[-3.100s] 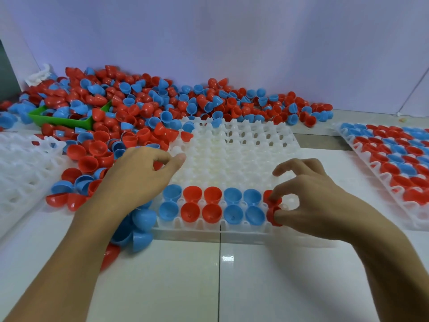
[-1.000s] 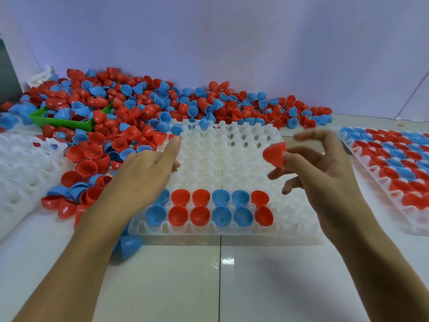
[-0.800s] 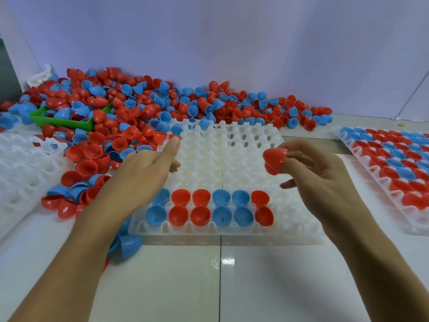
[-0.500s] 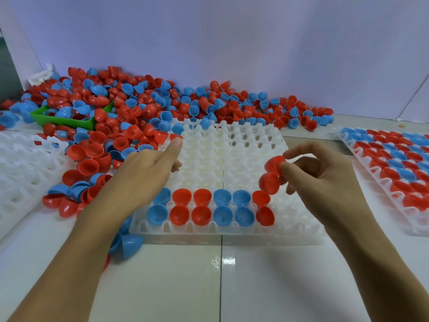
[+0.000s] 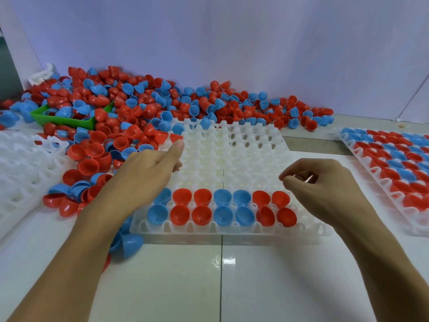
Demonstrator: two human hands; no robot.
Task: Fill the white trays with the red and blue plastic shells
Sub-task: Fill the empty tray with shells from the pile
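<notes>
Over the last second, 2 red shells that had been pinched in the right hand [image 5: 325,189] above the white tray [image 5: 232,159] were set into the tray's 2 nearest rows. A 4th red pair [image 5: 283,209] was now seen at the right end of those rows, just below the right hand's fingertips, where only 3 red shells per row... rather, 3 red and 3 blue had stood before. The right hand was held just above and behind that pair, its fingers loosely curled and nothing held in them. The left hand [image 5: 144,177] was kept where it had been, resting on the tray's left part with fingers relaxed, the index finger extended toward the far-left corner, and no shell gripped.

Each of the 2 near rows was thus filled with 7 shells: 1 blue, 2 red, 2 blue, 2 red. A vacant cell appeared to remain at the right end of each row, and all farther rows were still bare, so the tray was judged to be only at an early stage.

The loose pile of shells [image 5: 139,112] was spread over the tabletop [image 5: 232,287] behind and to the left of the tray, touching its far edge, well within the left hand's reach. A filled tray [image 5: 348,145] lay well to the right, and empty trays [image 5: 21,163] to the left.
</notes>
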